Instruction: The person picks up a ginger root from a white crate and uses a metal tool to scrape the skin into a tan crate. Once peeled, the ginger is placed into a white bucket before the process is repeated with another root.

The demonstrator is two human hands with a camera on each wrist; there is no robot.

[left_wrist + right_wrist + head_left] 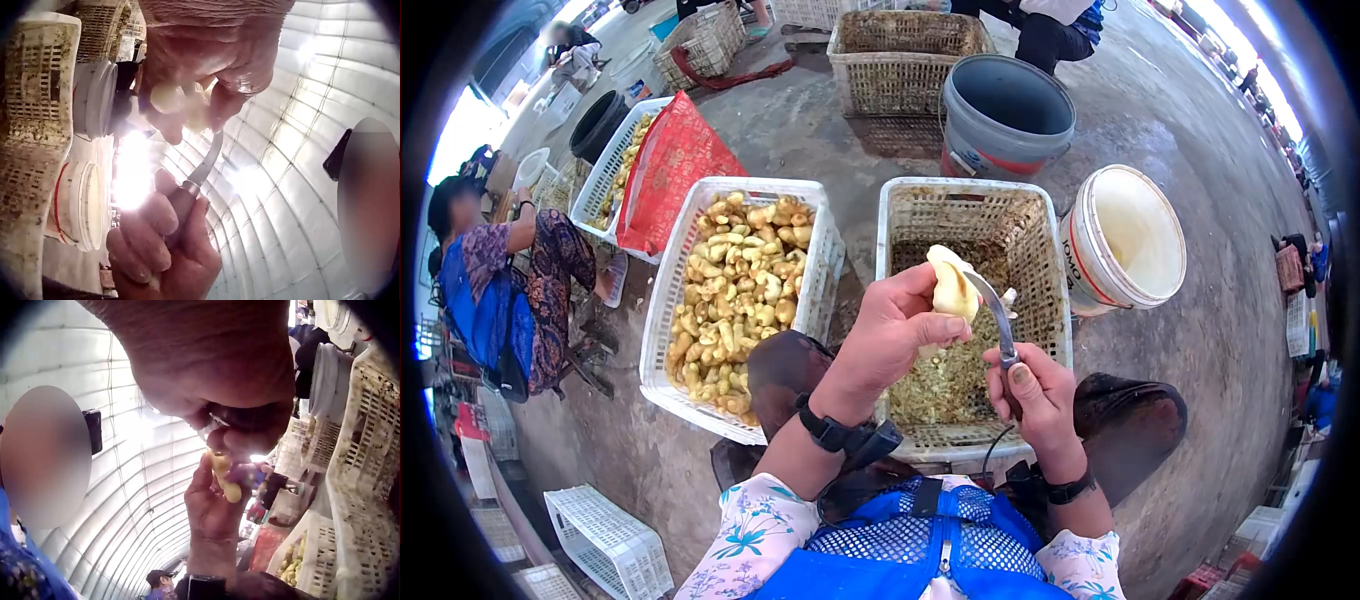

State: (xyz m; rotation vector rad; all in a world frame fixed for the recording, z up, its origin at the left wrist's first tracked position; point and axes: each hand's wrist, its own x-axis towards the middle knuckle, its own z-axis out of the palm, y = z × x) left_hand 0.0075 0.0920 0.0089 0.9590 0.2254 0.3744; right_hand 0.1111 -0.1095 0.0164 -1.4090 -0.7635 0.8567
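Observation:
My left hand (888, 328) pinches a pale, peeled piece of ginger (950, 285) between thumb and fingers, above a white crate (1064, 300) with peelings (945, 390) in its bottom. In my right hand (1040, 400) is a knife (1004, 335), its handle gripped in curled fingers. The curved blade meets the right side of the ginger in the head view. From the left wrist, the knife blade (209, 161) points up towards the ginger (178, 100), partly covered by my left fingers. The right wrist view shows the yellowish ginger (226, 478) below my right fingers.
A white crate (833, 270) full of ginger pieces (740, 280) stands to the left. Beyond the peelings crate are a grey bucket (1010, 120) and, at right, a white bucket (1135, 240). A red bag (670, 180) drapes another crate. A person (510, 270) sits at far left.

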